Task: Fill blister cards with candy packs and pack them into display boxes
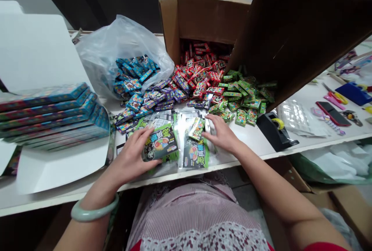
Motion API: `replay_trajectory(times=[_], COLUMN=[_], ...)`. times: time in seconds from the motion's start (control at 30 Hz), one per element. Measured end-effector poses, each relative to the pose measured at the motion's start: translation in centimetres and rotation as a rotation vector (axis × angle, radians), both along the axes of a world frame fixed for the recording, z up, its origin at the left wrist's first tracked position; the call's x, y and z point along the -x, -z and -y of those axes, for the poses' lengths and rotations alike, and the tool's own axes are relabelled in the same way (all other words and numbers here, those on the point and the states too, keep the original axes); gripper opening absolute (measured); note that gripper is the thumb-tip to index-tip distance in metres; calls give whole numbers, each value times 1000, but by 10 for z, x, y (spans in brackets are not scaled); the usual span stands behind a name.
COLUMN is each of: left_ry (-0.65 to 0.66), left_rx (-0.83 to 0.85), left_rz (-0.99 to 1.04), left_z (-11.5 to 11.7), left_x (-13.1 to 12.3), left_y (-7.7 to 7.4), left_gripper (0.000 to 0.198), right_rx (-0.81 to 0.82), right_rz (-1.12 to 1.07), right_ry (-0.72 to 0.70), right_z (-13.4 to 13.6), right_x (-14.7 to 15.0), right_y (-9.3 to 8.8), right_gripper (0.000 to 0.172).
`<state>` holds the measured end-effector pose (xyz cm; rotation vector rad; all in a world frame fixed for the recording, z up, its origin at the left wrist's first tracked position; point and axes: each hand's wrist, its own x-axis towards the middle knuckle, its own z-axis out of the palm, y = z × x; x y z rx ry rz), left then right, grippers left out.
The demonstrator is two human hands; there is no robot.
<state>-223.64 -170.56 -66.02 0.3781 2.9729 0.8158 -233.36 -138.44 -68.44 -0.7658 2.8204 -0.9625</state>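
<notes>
My left hand [130,156] grips a black and green printed packet [162,142] by its left edge, thumb below and fingers above. My right hand [220,134] is open, thumb and fingers apart, at the right side of a small green box [197,128]. Its thumb tip is at or against that box; contact is hard to tell. The small box lies on a clear plastic bag with a black and green printed panel [194,156]. More clear bags are spread under both hands near the table's front edge.
Behind my hands lie heaps of small blue [135,74], purple [157,97], red [200,74] and green boxes [247,96]. An open carton [213,16] stands behind. Stacked flat boxes [49,107] are at left. A tape dispenser [274,130] sits at right.
</notes>
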Motion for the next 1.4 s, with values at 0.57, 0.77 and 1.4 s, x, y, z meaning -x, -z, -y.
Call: replay_trajectory(times=[0.57, 0.77, 1.4], left_ry=[72, 113, 126], left_rx=[24, 44, -90], left_rz=[-128, -158, -107], left_z=[-23, -19, -31], left_x=[-3, -6, -14], left_y=[-6, -10, -2], left_gripper=[92, 94, 94], right_rx=[-178, -223, -17], right_rz=[-199, -64, 90], right_ry=[-373, -642, -519], right_z=[16, 14, 26], right_x=[-23, -23, -20], right_y=[-80, -92, -81], right_gripper=[62, 65, 71])
